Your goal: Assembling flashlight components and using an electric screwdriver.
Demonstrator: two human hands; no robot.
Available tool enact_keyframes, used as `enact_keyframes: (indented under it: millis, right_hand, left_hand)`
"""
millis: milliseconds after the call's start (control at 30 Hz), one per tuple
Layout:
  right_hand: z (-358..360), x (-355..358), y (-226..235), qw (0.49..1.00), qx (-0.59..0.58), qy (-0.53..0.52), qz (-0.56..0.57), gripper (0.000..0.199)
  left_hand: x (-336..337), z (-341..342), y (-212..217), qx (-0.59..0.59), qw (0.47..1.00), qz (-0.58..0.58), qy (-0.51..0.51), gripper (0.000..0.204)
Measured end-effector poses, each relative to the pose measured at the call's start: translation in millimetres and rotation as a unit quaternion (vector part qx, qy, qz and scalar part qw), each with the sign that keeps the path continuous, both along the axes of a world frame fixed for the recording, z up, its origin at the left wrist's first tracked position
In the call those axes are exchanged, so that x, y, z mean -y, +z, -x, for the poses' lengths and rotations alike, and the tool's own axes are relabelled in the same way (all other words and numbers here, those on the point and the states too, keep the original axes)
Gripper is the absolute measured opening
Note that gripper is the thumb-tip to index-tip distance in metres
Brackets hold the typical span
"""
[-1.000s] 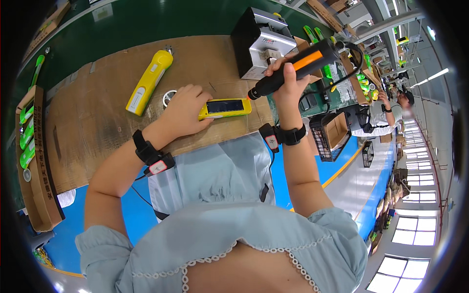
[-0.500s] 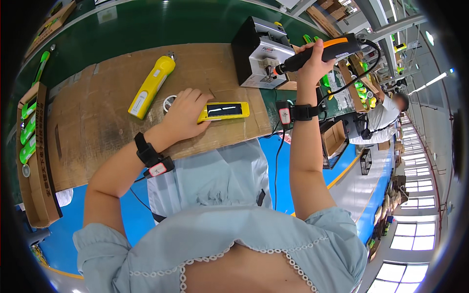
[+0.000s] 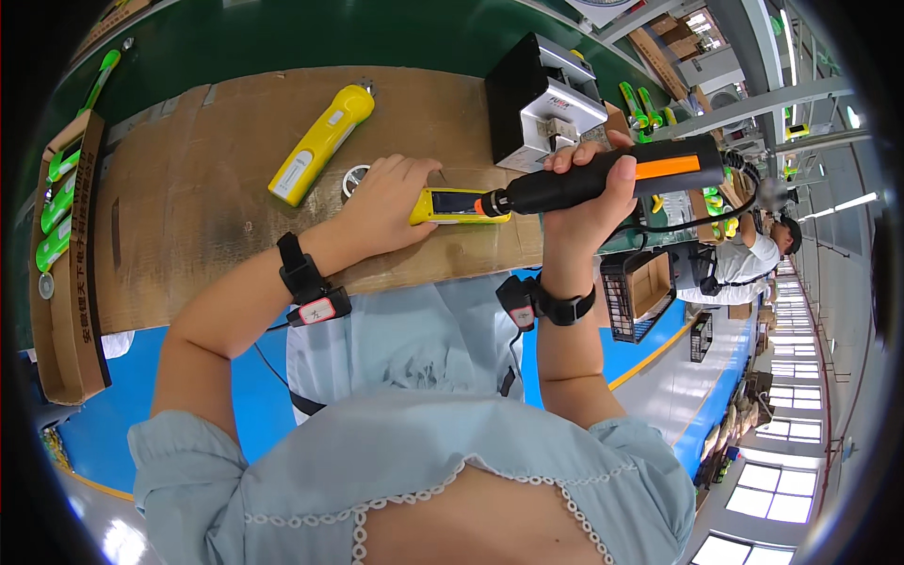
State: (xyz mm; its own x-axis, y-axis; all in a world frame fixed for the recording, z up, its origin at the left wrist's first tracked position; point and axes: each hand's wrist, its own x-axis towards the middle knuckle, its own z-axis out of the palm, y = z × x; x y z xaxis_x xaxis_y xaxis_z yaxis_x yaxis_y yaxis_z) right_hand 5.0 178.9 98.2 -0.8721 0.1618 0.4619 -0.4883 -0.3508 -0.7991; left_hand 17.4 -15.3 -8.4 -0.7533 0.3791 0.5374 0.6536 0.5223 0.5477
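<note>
My right hand (image 3: pixel 586 193) grips a black electric screwdriver with an orange stripe (image 3: pixel 617 177); its tip points left, down onto a small yellow flashlight part (image 3: pixel 457 205) lying on the brown cardboard-covered bench (image 3: pixel 188 207). My left hand (image 3: pixel 384 202) rests flat on the bench and presses the left end of that yellow part. A finished yellow flashlight (image 3: pixel 320 144) lies farther back on the bench, with a small round lens ring (image 3: pixel 353 179) beside it.
A black and silver box-shaped device (image 3: pixel 541 99) stands behind my right hand. A cardboard tray with green parts (image 3: pixel 58 235) runs along the left. Green flashlights (image 3: pixel 640 104) lie beyond the box. Another person (image 3: pixel 744 259) works at the right.
My right hand has brought the screwdriver down from near the black box, and its tip now sits on the yellow part. My left hand stays on that part.
</note>
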Motion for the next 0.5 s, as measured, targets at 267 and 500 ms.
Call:
enact_keyframes:
  millis: [267, 500]
  right_hand:
    - [-10.3, 33.9, -7.0, 0.998, -0.053, 0.035, 0.029, 0.042]
    - [-8.1, 38.6, -10.8, 0.998, -0.054, 0.026, 0.029, 0.038]
  left_hand:
    - [-1.7, 0.8, -3.8, 0.000, 1.000, -0.012, -0.004, 0.064]
    - [-1.0, 0.7, -6.5, -0.001, 1.000, -0.014, 0.000, 0.064]
